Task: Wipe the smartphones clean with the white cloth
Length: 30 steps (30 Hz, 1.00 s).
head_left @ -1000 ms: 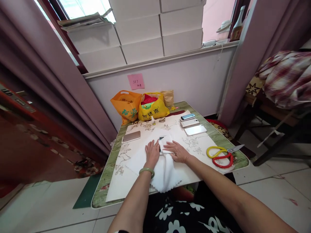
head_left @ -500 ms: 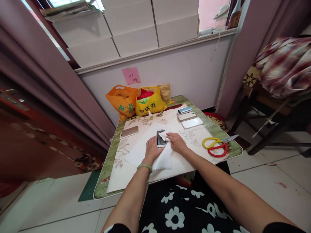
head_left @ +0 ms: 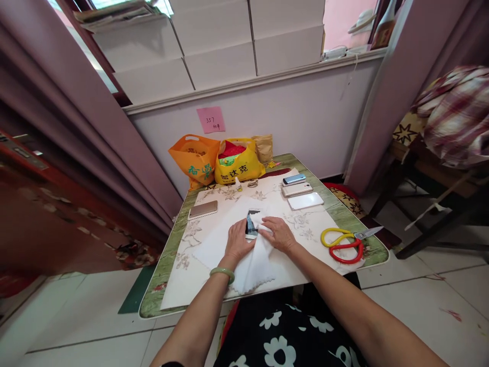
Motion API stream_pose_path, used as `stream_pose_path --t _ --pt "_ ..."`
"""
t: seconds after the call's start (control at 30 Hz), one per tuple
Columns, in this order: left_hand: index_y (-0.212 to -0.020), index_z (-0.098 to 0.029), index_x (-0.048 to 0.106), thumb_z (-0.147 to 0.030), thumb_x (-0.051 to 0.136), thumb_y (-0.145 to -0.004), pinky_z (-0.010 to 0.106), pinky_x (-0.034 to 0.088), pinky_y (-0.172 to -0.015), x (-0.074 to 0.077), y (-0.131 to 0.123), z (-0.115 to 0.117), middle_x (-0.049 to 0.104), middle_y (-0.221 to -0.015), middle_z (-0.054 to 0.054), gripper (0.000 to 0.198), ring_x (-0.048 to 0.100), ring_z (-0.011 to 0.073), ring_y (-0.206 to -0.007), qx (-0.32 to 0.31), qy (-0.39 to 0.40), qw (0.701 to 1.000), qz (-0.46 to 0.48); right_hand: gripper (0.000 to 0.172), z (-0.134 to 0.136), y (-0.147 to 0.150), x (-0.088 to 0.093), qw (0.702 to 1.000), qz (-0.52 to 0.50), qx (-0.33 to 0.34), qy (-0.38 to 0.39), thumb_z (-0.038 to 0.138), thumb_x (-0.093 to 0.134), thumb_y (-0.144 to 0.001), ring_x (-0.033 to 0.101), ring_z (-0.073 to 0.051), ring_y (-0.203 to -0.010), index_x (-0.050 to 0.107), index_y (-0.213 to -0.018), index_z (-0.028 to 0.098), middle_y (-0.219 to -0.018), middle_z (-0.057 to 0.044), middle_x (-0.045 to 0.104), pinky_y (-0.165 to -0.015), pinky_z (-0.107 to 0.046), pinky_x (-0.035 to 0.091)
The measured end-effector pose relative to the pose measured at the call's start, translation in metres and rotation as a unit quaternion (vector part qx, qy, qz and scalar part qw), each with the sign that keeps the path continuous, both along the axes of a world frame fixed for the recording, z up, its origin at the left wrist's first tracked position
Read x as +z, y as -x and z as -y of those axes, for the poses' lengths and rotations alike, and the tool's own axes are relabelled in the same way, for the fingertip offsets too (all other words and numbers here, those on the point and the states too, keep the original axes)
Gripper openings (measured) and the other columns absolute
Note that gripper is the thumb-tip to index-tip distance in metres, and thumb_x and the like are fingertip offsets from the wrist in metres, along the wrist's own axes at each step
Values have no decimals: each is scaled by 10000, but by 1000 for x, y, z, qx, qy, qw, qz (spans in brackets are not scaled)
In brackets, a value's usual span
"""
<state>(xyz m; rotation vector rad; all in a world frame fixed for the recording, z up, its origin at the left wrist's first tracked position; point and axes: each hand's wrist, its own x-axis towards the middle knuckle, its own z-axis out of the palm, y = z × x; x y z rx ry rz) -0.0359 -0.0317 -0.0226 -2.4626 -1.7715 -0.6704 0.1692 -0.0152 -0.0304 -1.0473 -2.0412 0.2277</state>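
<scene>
A white smartphone with a dark screen lies face up near the middle of the table, on white cloth. My left hand grips its left side, with the thumb near the bottom edge. Bunched in the fingers of my right hand is a white cloth, pressed against the right part of the screen. The cloth's scalloped end spreads toward me, between my wrists. The fingertips of my right hand are partly hidden in its folds.
To the left lies a brown phone. Blue, pale gold and white phones lie at the right. Scissors rest by the right edge. Orange and yellow bags stand at the back, behind a small bottle.
My right hand and the cloth have slid down over the screen toward its lower right part. My left hand keeps hold of the phone's left side. The camera view has shifted slightly.
</scene>
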Motion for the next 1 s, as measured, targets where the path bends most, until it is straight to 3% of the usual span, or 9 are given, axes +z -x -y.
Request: stream_pose_path --t 0.17,0.27,0.4,0.57,0.77,1.0 --pt "-1396 -177 380 -429 616 -778 466 325 -1092 2 2 4 531 -1341 135 708 471 289 -1255 -20 3 999 25 231 -2 3 -2 1000 -1 5 -8 274 499 -945 615 -206 -1075 719 -896 224 -1084 -54 711 -976 -396 437" --pt "-1419 -156 346 -376 610 -779 450 329 -1096 4 3 5 516 -1349 142 727 462 280 -1256 -28 5 999 42 169 -2 4 -5 1000 -1 4 -15 235 567 -886 605 -219 -1075 694 -996 219 -1101 -63 698 -977 -403 436" --pt "-1468 -140 256 -336 595 -775 477 318 -1100 4 2 7 482 -1373 160 796 444 290 -1264 -29 15 998 45 327 -1 3 -6 1000 -5 -12 -20 167 550 -853 589 -242 -1072 620 -1172 189 -1113 -88 682 -983 -426 428" --pt "-1493 -141 195 -297 576 -758 502 316 -1095 4 1 8 456 -1394 170 843 430 306 -1274 -28 25 998 45 361 -1 3 -5 999 -10 -30 -19 132 516 -841 567 -252 -1098 603 -1187 190 -1123 -89 673 -1000 -437 404" --pt "-1501 -141 168 -276 564 -748 517 313 -1093 4 2 8 436 -1405 177 861 418 313 -1285 -22 45 997 52 251 2 2 0 999 19 -38 -11 298 527 -926 605 -226 -939 628 -1132 198 -1005 -76 704 -884 -375 415" --pt "-1497 -146 184 -189 540 -705 511 318 -1093 5 1 8 430 -1424 175 869 407 309 -1298 -24 53 997 58 270 4 0 0 995 58 -78 8 415 556 -923 581 -220 -789 657 -1077 218 -810 -53 696 -773 -357 376"
